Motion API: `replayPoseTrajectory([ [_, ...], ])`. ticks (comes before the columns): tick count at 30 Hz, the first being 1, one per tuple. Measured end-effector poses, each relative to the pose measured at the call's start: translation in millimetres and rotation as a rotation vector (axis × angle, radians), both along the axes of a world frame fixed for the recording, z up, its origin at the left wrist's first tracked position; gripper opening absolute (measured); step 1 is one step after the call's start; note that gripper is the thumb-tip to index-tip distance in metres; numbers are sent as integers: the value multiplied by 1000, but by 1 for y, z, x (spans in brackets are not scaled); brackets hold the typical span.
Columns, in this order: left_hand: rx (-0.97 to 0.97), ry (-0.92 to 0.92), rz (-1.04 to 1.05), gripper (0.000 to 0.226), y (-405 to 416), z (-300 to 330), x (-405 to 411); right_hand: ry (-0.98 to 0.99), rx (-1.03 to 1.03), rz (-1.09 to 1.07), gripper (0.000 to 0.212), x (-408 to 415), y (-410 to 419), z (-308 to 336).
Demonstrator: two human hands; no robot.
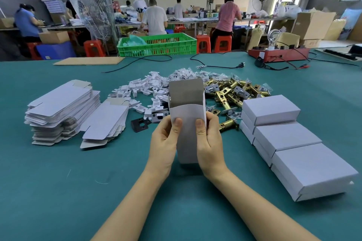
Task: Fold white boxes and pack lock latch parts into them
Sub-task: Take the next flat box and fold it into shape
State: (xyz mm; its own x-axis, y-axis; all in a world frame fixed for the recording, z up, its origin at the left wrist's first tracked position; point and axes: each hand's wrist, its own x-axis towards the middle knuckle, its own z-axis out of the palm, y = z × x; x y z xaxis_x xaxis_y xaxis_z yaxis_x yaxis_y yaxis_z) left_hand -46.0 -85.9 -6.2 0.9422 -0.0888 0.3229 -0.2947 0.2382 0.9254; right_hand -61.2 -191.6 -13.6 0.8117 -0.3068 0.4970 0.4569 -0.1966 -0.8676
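While our left hand (pixel 164 143) and right hand (pixel 210 141) grip an upright, open-topped white cardboard box (pixel 187 121) at centre, unfilled, closed white boxes (pixel 290 139) sit right; flat white blanks (pixel 64 109) left and brass latches (pixel 235 92) beyond remain.

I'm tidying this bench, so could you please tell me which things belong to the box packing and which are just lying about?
Belongs to the job:
open white box, held by left hand and right hand
flat box blanks
brass latches
bagged small parts
closed white boxes

Just lying about:
green crate
red device
black cable
cardboard sheet
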Motion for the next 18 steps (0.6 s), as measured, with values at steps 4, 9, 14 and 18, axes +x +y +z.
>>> replayPoseTrajectory([
  [4, 7, -3, 2, 19, 1, -2, 2, -26, -3, 19, 25, 0, 2, -1],
  [9, 67, -123, 56, 21, -2, 2, -3, -109, -40, -40, 32, 2, 0, 0],
  [14, 130, -271, 101, 49, -1, 1, -5, -158, -11, 3, 42, 0, 2, 3],
  [18, 210, -345, 130, 57, 0, -2, -1, -190, 29, 18, 45, -1, 3, 6],
])
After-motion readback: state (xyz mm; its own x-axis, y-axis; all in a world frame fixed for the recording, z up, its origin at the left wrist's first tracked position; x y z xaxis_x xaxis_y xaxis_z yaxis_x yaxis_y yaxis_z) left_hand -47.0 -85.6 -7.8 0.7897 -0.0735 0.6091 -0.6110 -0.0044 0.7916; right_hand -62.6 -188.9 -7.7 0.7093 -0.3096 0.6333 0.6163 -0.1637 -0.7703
